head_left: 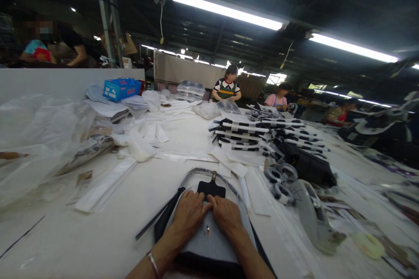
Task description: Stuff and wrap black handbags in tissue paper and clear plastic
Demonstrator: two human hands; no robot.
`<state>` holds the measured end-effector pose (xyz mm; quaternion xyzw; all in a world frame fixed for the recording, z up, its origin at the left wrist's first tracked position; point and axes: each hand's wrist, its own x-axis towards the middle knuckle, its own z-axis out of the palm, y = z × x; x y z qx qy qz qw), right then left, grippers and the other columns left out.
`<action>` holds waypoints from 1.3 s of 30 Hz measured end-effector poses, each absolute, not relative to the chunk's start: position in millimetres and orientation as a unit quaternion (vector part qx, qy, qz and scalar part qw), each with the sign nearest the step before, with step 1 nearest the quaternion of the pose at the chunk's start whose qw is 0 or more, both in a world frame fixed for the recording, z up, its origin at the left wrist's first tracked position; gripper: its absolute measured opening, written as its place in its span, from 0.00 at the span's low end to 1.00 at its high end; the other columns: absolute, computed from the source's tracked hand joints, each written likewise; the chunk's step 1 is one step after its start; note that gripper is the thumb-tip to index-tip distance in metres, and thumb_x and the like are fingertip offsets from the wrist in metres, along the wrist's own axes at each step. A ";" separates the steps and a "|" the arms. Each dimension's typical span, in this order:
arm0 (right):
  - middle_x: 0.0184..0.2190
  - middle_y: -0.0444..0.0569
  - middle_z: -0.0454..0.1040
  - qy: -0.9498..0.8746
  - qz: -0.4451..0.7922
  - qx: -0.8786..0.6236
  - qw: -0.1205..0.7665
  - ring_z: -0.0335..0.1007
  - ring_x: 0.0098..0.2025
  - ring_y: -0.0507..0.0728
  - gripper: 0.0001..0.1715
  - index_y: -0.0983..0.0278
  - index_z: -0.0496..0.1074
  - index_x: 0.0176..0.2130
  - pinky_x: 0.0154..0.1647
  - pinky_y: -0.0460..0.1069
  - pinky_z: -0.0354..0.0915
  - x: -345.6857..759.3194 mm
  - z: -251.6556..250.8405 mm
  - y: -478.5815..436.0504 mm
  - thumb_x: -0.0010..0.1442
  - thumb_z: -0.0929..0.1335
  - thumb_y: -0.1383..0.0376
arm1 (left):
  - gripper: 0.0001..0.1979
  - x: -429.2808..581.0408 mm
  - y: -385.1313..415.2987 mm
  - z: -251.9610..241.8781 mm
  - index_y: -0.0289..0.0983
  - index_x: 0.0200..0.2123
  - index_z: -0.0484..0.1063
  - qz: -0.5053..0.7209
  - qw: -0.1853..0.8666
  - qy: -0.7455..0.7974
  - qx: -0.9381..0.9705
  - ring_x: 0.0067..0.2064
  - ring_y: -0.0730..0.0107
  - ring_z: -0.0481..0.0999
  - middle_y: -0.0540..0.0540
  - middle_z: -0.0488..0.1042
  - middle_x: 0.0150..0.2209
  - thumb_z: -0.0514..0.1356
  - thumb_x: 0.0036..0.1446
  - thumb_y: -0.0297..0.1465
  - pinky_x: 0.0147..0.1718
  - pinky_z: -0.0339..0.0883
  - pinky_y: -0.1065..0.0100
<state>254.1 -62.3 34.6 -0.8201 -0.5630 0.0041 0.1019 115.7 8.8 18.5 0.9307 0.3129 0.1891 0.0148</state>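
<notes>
A bag (214,242) with a grey face and black edges lies in front of me on the white table. My left hand (189,211) rests on its upper left part, fingers curled and close together on the fabric. Beside it my right hand (226,214) grips the upper right part, and the two thumbs nearly meet. A black tab (211,189) with a gold-coloured metal clasp (214,176) sticks out just beyond my fingertips. Behind the tab arches a plastic-wrapped handle (196,171). Between my wrists a small gold-coloured fitting (208,230) shows on the grey face. My fingertips are partly hidden.
Stacked black-and-white pieces (242,133) and a black bundle (304,161) lie right of centre. Nearer are rolled strips (283,183) and a tape dispenser (314,218). Clear plastic (42,139) covers the left, near a blue box (122,89). Across the table stands a person (226,89).
</notes>
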 end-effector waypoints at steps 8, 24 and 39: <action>0.29 0.53 0.79 -0.536 -0.037 -0.832 0.139 0.78 0.31 0.63 0.25 0.61 0.74 0.34 0.30 0.51 0.64 255.9 17.1 -61.3 0.70 0.58 0.52 | 0.15 111.1 10.4 18.6 0.37 0.35 0.74 0.262 -0.006 0.366 0.893 0.42 0.55 0.72 0.41 0.75 0.34 0.53 0.67 0.39 0.52 0.59 0.48; 0.56 0.64 0.70 -0.464 -0.016 -0.799 0.383 0.67 0.58 0.68 0.36 0.71 0.62 0.62 0.56 0.61 0.64 275.6 2.2 -53.2 0.60 0.65 0.54 | 0.11 112.9 10.4 18.4 0.35 0.35 0.75 0.243 -0.008 0.364 0.899 0.45 0.54 0.73 0.40 0.77 0.35 0.54 0.64 0.32 0.59 0.53 0.45; 0.35 0.51 0.74 -0.654 -0.057 -0.623 0.426 0.70 0.41 0.59 0.10 0.60 0.77 0.40 0.46 0.56 0.68 257.5 33.6 -86.2 0.63 0.67 0.61 | 0.20 106.1 19.7 0.0 0.32 0.47 0.67 0.288 0.044 0.375 0.880 0.48 0.58 0.73 0.39 0.74 0.43 0.43 0.58 0.15 0.59 0.57 0.49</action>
